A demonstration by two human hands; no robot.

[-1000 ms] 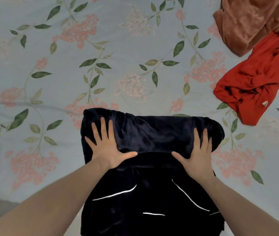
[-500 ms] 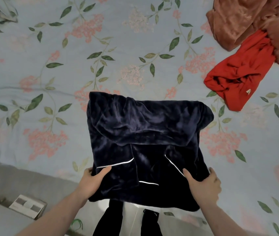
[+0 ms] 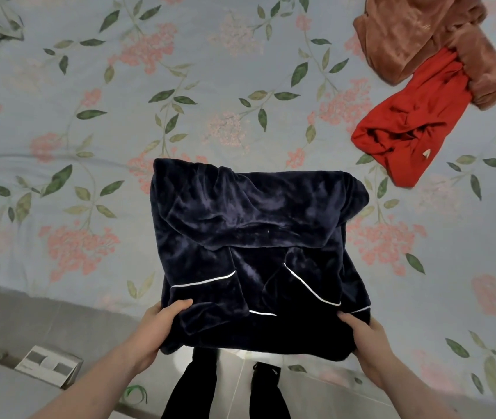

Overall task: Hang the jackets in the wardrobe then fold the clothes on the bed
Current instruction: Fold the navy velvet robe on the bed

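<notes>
Gripping the near corners, the left hand (image 3: 162, 323) and right hand (image 3: 364, 337) are curled round the hem of one folded navy plush garment (image 3: 255, 237), white-piped, squarish, lying at the near edge of the floral bedsheet (image 3: 59, 101). One small white box (image 3: 50, 365) is seen lower left; no print can be read. Farther right, two crumpled pieces: a red garment (image 3: 413, 128), then a fuzzy rust garment (image 3: 422, 34).
</notes>
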